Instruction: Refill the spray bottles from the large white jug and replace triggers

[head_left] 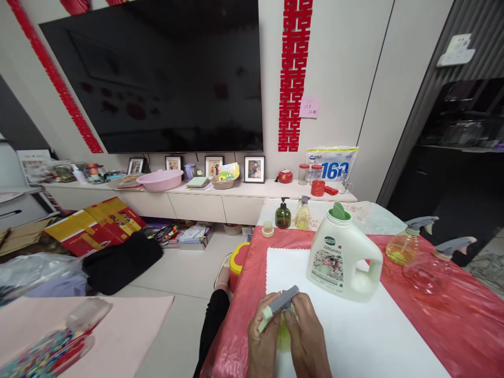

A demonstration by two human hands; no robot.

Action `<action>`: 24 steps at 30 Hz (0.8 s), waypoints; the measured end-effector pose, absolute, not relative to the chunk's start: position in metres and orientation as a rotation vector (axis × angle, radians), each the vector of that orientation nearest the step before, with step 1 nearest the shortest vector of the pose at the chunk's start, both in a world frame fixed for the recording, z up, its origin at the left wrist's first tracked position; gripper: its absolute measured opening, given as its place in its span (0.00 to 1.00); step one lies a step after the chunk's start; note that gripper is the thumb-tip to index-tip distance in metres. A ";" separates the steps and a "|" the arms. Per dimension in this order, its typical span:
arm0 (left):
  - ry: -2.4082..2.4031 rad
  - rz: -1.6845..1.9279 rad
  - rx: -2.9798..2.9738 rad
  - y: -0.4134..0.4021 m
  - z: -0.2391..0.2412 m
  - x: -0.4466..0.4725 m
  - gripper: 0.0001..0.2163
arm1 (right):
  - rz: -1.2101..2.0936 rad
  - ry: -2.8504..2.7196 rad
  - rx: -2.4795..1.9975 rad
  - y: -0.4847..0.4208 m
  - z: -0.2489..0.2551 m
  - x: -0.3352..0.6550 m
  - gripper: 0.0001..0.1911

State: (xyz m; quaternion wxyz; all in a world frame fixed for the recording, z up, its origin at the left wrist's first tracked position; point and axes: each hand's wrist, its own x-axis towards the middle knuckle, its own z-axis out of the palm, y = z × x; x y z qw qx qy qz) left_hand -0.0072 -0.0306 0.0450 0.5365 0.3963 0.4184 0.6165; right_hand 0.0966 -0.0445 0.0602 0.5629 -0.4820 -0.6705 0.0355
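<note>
Both my hands close around a small spray bottle with a grey and pale green trigger head [279,305] and yellow-green liquid inside. My left hand [263,336] grips it from the left, by the head. From the right, the fingers of my right hand [307,333] are wrapped at its neck; the hands cover most of its body. Just beyond them a large pale green detergent jug [342,257] stands uncapped on a white sheet [378,336], its green spout showing. A pale cap [268,229] lies at the sheet's far left.
Spray bottles [403,247] with grey heads stand to the right on the red table cover [468,310]. A green pump bottle [282,214] and another spray bottle [303,214] are at the back. Left of the table are a yellow-lidded red bin [238,260] and a pink-covered surface [134,320] with colourful small pieces.
</note>
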 end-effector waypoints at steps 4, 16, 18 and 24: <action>0.971 1.453 0.963 -0.030 0.042 -0.009 0.22 | 0.068 -1.587 -1.126 -0.044 0.058 0.098 0.09; 0.950 1.494 0.983 -0.026 0.038 -0.005 0.18 | 0.125 -1.596 -1.106 -0.045 0.063 0.105 0.09; 0.968 1.490 0.997 -0.027 0.040 -0.005 0.18 | 0.115 -1.564 -1.118 -0.046 0.064 0.102 0.10; 0.941 1.519 1.010 -0.025 0.034 -0.002 0.17 | 0.108 -1.595 -1.116 -0.047 0.068 0.106 0.09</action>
